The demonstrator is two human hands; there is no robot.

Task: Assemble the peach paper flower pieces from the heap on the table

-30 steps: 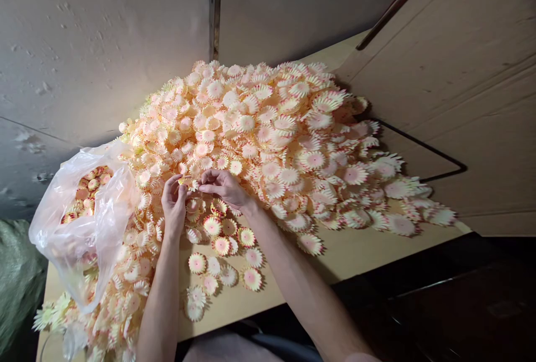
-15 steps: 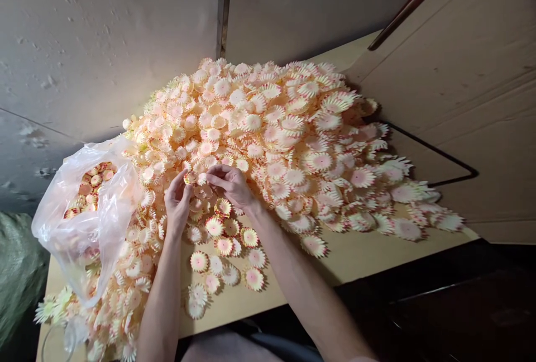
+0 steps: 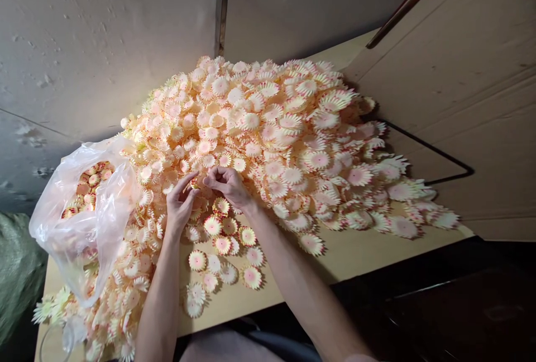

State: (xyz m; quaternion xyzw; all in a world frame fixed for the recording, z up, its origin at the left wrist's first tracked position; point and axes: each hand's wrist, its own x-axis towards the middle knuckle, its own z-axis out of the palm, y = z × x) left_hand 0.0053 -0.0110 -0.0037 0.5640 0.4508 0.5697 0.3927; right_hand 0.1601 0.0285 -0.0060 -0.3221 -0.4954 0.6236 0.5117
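A big heap of cream and pink fabric flower pieces (image 3: pixel 268 133) covers a pale wooden table (image 3: pixel 355 250). My left hand (image 3: pixel 180 203) and my right hand (image 3: pixel 226 183) meet at the near left slope of the heap. Both pinch one small flower piece (image 3: pixel 196 182) between their fingertips. Finished-looking flowers with yellow and red centres (image 3: pixel 221 244) lie flat just below my hands.
A clear plastic bag (image 3: pixel 84 211) with smaller round pieces lies at the left. A large cardboard sheet (image 3: pixel 460 82) leans at the right. A grey wall (image 3: pixel 104 38) stands behind the heap. The table's near edge runs under my forearms.
My hands stay together on the small piece; the fingers have shifted slightly, with my left fingers stretched a bit more toward the right hand. The view has drifted a little.
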